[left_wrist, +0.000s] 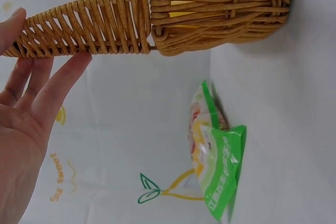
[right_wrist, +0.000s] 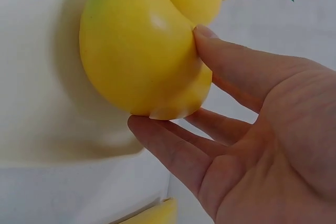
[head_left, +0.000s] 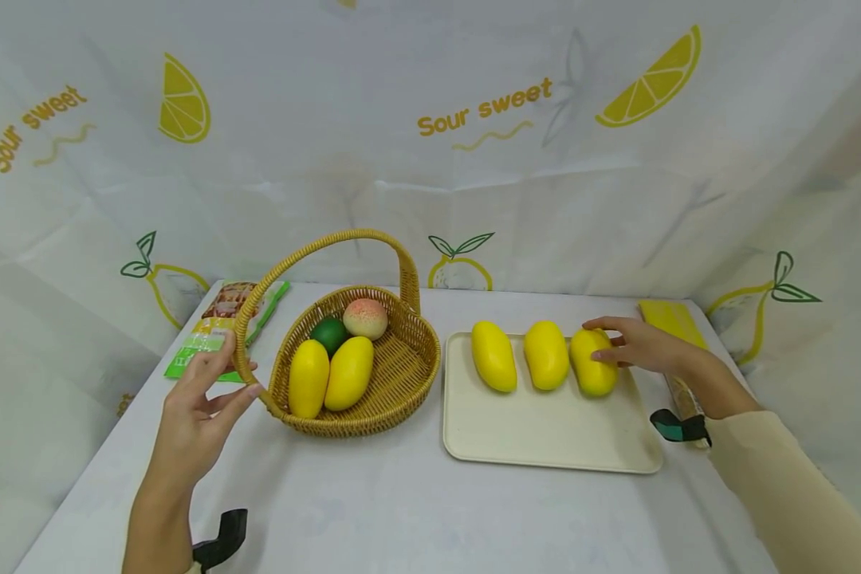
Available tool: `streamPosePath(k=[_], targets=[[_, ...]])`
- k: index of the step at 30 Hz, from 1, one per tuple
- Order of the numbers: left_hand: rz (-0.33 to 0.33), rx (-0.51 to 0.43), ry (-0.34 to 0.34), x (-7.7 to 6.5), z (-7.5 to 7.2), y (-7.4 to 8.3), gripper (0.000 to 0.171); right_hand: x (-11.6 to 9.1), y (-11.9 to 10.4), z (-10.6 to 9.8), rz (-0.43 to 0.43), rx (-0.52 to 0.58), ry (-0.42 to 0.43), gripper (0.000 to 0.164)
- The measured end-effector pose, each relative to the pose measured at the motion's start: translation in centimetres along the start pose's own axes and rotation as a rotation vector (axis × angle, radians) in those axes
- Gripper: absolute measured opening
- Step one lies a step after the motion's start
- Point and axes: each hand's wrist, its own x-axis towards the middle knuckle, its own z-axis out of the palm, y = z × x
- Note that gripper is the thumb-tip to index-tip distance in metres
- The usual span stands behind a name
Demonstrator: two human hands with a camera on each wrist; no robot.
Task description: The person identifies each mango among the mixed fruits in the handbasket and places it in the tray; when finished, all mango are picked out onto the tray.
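Person's left hand (head_left: 197, 402) pinching handle (head_left: 359, 234) of wicker basket (head_left: 402, 379). Two mangoes (head_left: 308, 379) lying in basket's near side: seemingly done. Three mangoes (head_left: 493, 357) on beige tray (head_left: 545, 434): seemingly remaining. Right hand (head_left: 646, 347) pinching rightmost mango (head_left: 590, 375); lift unclear. Farther, green fruit (head_left: 328, 333), peach (head_left: 366, 317) sharing basket.

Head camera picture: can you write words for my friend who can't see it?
A right hand grips the rightmost yellow mango of three on a cream tray. A left hand holds the handle of a wicker basket with fruit inside.
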Motion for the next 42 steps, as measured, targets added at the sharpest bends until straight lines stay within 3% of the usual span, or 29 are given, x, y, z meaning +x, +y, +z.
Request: streamPosePath(k=[13,20,30,42], targets=[[0.016,-0.015,0.003,0.0,0.0,-0.1,0.086,0.0,-0.2,0.0,0.045,0.004,0.004,0.068],[0.019,-0.011,0.005,-0.1,-0.1,-0.1,0.086,-0.1,-0.1,-0.4,0.014,-0.041,0.047,0.069],[0.029,-0.018,0.004,0.0,-0.1,-0.3,0.087,-0.4,-0.9,-1.3,0.050,-0.079,0.087,0.074],[0.032,-0.038,-0.003,0.0,-0.1,-0.2,0.085,-0.3,-3.0,-1.9,-0.019,-0.114,0.119,0.072]])
